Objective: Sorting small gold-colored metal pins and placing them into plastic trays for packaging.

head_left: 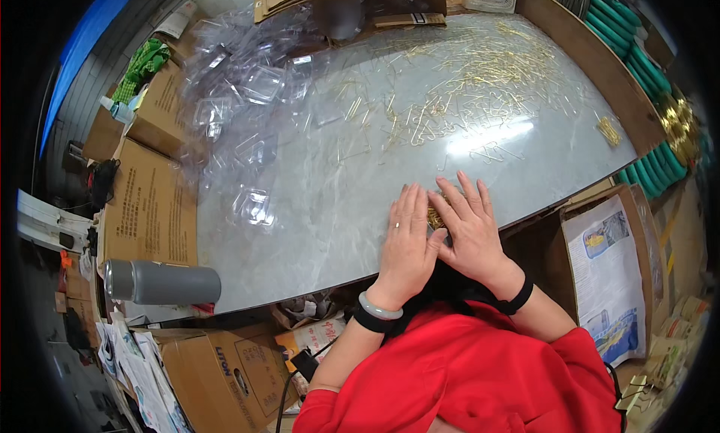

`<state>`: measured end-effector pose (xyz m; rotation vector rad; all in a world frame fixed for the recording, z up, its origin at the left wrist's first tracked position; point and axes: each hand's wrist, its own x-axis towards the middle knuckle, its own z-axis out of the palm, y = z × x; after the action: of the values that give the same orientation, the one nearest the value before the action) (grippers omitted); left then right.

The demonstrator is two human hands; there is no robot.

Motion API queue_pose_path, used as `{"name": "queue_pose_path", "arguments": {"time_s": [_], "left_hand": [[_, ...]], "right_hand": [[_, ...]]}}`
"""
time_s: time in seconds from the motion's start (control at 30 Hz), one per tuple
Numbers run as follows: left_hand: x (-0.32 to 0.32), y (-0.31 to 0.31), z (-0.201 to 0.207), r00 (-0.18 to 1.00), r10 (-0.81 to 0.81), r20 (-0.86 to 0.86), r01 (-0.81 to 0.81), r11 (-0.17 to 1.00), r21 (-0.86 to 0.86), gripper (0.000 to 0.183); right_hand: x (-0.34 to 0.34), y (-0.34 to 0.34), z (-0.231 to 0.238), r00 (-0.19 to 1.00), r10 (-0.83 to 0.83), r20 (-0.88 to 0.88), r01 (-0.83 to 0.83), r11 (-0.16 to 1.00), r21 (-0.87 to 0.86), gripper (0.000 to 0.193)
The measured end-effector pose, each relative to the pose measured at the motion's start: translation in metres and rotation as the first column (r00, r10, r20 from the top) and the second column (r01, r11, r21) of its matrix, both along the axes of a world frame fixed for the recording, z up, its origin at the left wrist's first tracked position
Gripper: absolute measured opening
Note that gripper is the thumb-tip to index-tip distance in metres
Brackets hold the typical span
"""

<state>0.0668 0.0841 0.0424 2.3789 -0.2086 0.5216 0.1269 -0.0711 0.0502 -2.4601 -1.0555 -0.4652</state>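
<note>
Near the front edge of the table, a bundle of gold wire hooks [435, 218] lies between my two hands, mostly covered by them. My left hand [409, 242] presses against its left side, its fingers straight and close together. From the right, my right hand [471, 233] rests over the bundle with its fingers stretched and somewhat spread. The thumbs meet on the near side. Beyond the hands, loose gold hooks [487, 73] are strewn across the grey table [322, 230], thickest at the far right. A small gathered bunch of hooks [608, 131] lies by the right edge.
Clear plastic boxes [259, 84] pile up at the table's far left. A grey bottle [163, 282] lies on its side at the near left corner. Cardboard boxes [154, 208] flank the left side, and a wooden board [592, 62] borders the right. Green-wrapped bundles [637, 65] stand beyond it.
</note>
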Motion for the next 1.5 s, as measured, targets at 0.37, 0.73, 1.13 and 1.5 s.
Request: {"name": "queue_pose_path", "arguments": {"time_s": [0.37,0.73,1.13,1.5], "left_hand": [[0.006,-0.012,0.001,0.999,-0.031,0.007,0.029,0.98,0.199,0.06],[0.006,-0.017,0.001,0.998,0.061,0.02,-0.064,0.927,0.369,0.053],[-0.003,0.005,0.0,0.993,-0.116,-0.012,0.111,0.973,-0.203,0.07],[-0.008,0.011,-0.001,0.995,-0.092,-0.035,0.057,0.833,-0.551,0.066]], "right_hand": [[0.011,-0.024,0.0,0.732,0.456,-0.506,-0.061,0.784,0.618,0.096],[0.018,-0.021,-0.001,0.953,0.271,-0.132,-0.199,0.894,0.402,0.062],[0.018,-0.033,0.008,0.97,0.233,-0.072,-0.243,0.948,-0.207,0.076],[0.016,-0.012,0.008,0.98,0.197,-0.008,-0.197,0.977,-0.083,0.069]]}}
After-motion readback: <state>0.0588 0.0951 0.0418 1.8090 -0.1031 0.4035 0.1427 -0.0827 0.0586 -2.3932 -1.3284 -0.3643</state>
